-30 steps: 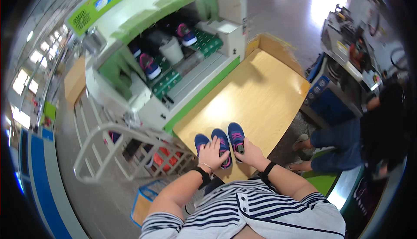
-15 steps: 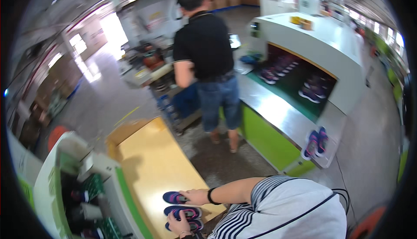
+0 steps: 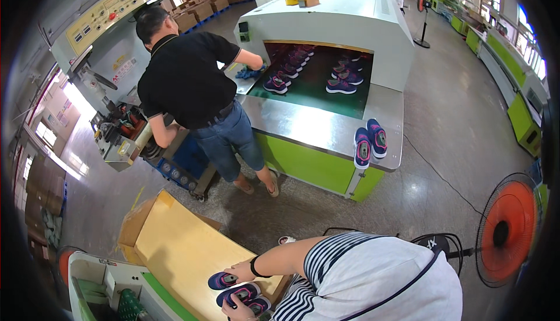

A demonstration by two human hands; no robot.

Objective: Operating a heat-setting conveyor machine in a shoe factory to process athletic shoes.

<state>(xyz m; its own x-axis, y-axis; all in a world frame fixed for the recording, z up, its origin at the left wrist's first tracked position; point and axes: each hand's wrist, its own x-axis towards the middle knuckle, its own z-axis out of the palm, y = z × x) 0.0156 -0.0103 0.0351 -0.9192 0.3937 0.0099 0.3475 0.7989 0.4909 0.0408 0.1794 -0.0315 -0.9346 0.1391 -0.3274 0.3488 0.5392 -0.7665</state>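
Dark blue shoes with pink trim lie at the near end of a pale yellow tabletop (image 3: 186, 245). My right hand (image 3: 241, 271), with a black band at the wrist, grips the upper shoe (image 3: 219, 281) at its opening. Below it, my left hand (image 3: 238, 309) has its fingers closed on the collar of the middle shoe (image 3: 242, 292). A third shoe (image 3: 259, 304) lies against that one, partly hidden by it and close to my left hand.
A co-worker (image 3: 192, 76) in black stands ahead, one hand at a blue item (image 3: 251, 72) beside a conveyor oven (image 3: 332, 23) with several shoes on its green belt (image 3: 309, 102). Another pair (image 3: 370, 142) rests on its metal ledge. An orange fan (image 3: 506, 230) stands right; a green-edged machine (image 3: 105, 268), lower left.
My view has swung to the right, so the oven and fan show more fully. The co-worker's right arm now stretches toward the oven. Both my hands stay on the shoes.
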